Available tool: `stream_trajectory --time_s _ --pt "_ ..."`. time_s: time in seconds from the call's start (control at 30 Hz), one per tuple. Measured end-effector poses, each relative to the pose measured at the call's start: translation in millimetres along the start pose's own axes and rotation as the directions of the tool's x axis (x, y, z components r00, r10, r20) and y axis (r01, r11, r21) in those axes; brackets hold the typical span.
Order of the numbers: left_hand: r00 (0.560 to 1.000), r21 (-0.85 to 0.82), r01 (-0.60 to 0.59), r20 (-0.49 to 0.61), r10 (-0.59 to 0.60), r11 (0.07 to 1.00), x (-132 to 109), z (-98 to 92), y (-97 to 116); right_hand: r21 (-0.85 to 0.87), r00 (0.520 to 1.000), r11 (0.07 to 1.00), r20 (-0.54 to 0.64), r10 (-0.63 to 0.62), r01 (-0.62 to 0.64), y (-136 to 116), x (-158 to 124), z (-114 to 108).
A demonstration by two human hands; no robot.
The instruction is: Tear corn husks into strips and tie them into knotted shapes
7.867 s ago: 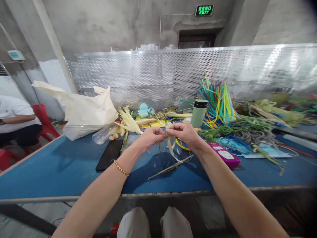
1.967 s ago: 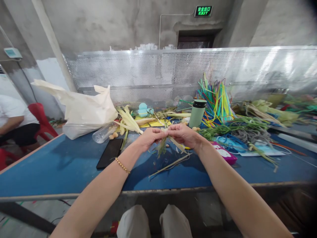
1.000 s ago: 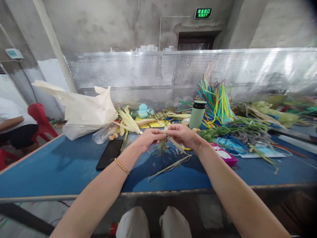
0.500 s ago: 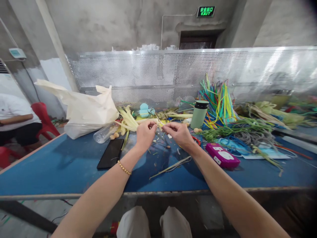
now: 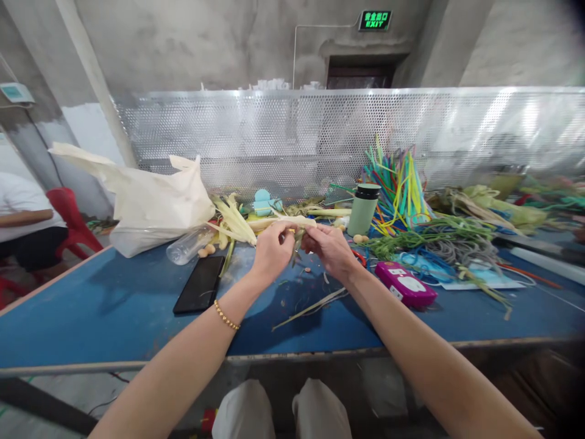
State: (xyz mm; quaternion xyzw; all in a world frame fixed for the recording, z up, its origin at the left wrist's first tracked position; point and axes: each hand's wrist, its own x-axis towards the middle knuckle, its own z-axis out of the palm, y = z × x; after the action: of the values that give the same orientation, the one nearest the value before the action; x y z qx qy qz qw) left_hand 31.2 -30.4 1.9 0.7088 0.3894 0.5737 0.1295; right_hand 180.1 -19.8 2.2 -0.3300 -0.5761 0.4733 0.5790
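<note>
My left hand (image 5: 273, 247) is closed, thumb and fingertips pinching a pale corn husk (image 5: 298, 221) above the blue table. My right hand (image 5: 329, 249) grips the same husk from the other side, with its fingertips close to the left ones. A greenish, dried end hangs down between the two hands. How the fingers fold around the husk is partly hidden. Behind and left of my left hand lies a bunch of pale yellow husk leaves (image 5: 234, 221). Below the hands, a thin dry strip (image 5: 307, 310) lies on the table (image 5: 137, 323).
A white plastic bag (image 5: 158, 201), a clear bottle (image 5: 183, 245) and a black phone (image 5: 199, 285) are on the left. On the right stand a green flask (image 5: 364, 210), colourful strips (image 5: 404, 189), a purple pack (image 5: 406, 284) and green cords (image 5: 411, 241). A perforated metal screen (image 5: 256, 134) runs behind.
My hands have come closer together, and a broad pale husk with a greenish end now shows between them. The view has shifted slightly to the right.
</note>
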Motion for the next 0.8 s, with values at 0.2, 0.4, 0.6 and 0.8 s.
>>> stream_trajectory --time_s 0.2,0.4,0.6,0.8 --pt "0.903 -0.428 0.429 0.23 -0.363 0.795 2.9 3.3 -11.0 -0.1 1.0 0.995 0.025 -0.014 0.016 -0.6 -3.6 -1.5" --pt "0.76 -0.698 0.623 0.432 -0.486 0.353 3.3 5.7 -13.2 -0.171 1.0 0.985 -0.005 -0.004 0.003 3.7 -3.0 -3.5" --pt "0.721 -0.707 0.641 0.421 -0.551 0.298 5.7 3.9 -8.6 -0.216 0.999 0.976 -0.046 -0.027 0.016 -3.5 -4.8 -1.9" --pt "0.746 -0.695 0.639 0.457 -0.484 0.329 5.2 1.1 -9.5 -0.15 1.0 0.989 -0.001 0.021 -0.021 -7.5 -4.4 -5.9"
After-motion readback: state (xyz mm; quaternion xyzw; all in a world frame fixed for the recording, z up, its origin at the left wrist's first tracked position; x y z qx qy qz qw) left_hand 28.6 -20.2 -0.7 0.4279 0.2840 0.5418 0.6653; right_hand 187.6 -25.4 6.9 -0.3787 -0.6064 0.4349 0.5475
